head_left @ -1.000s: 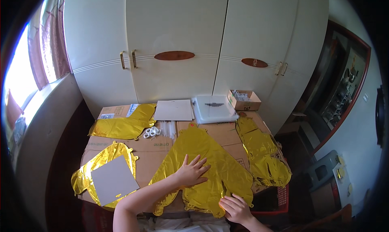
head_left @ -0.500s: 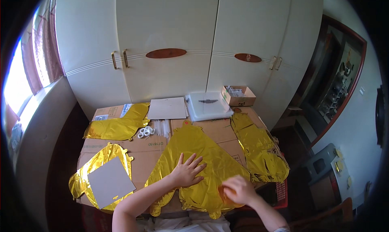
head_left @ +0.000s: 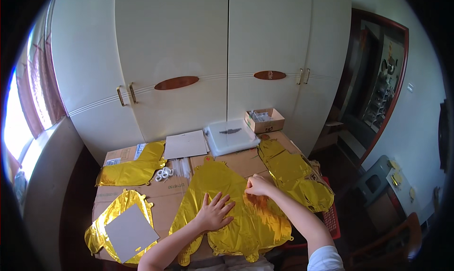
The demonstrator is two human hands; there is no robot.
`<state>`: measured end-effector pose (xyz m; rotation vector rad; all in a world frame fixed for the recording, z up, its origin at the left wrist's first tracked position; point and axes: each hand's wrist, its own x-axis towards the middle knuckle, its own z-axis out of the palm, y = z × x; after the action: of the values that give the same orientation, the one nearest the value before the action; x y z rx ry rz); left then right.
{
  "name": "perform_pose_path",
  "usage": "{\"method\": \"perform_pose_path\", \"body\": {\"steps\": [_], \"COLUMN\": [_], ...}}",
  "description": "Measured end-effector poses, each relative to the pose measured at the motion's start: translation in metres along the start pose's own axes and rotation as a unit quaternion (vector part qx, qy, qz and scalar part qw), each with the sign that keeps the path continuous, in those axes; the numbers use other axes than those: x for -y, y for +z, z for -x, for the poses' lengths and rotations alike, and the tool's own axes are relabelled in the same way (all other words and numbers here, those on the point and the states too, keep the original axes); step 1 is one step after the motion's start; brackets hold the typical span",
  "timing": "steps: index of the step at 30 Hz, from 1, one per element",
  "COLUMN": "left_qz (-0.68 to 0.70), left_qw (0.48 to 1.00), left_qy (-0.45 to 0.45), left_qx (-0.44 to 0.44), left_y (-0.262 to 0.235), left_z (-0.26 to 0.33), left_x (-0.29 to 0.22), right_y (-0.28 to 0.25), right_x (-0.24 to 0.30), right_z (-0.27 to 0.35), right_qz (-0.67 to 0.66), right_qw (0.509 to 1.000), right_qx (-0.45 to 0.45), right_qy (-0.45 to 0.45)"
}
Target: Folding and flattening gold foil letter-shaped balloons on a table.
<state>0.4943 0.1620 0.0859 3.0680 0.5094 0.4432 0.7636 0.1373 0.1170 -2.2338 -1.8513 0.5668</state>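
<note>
Gold foil (head_left: 236, 233) lies mid-table (head_left: 166, 200), the left hand (head_left: 213, 217) spread open on it; the right hand (head_left: 258, 186) curls at its right side, pinching or not, I can't tell. Tugging against that flat palm could crease it.

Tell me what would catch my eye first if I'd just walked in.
Probably the large, shiny gold foil shape in the front middle of the cardboard, with the left hand spread on it and the right hand at its right edge. More gold foil pieces lie to either side, one, front left, under a grey square card. Behind stands a tall, pale cupboard.
</note>
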Motion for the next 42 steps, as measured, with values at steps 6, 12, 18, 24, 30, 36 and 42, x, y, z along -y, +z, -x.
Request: {"method": "perform_pose_path", "body": {"steps": [6,12,18,24,30,36,42], "left_qz": [0.002,0.004,0.012,0.004,0.017,0.018,0.02], "left_qw": [1.0,0.999,0.999,0.997,0.994,0.995,0.994], "left_qy": [-0.006,-0.012,-0.008,-0.001,-0.005,-0.009,-0.007], "left_qx": [0.007,0.035,0.051,0.081,0.105,0.102,0.104], "left_y": [0.0,-0.002,-0.001,-0.011,-0.014,-0.012,-0.01], "left_z": [-0.001,-0.002,-0.002,-0.007,-0.006,-0.005,-0.004], "left_x": [-0.001,-0.002,0.002,0.002,0.005,0.005,0.005], "right_y": [0.006,-0.001,-0.006,-0.005,-0.006,0.0,0.004], "right_x": [0.0,0.002,0.006,0.006,0.008,0.004,-0.001], "right_z": [-0.002,-0.009,0.008,0.013,0.016,0.016,0.014], "right_qz": [-0.056,-0.032,-0.115,-0.125,-0.13,-0.128,-0.279], "right_qw": [0.997,0.999,0.993,0.992,0.991,0.991,0.96], "right_qx": [-0.045,0.04,-0.002,0.019,0.009,-0.027,0.021], "right_qy": [0.003,-0.002,-0.014,0.022,0.033,0.032,0.01]}}
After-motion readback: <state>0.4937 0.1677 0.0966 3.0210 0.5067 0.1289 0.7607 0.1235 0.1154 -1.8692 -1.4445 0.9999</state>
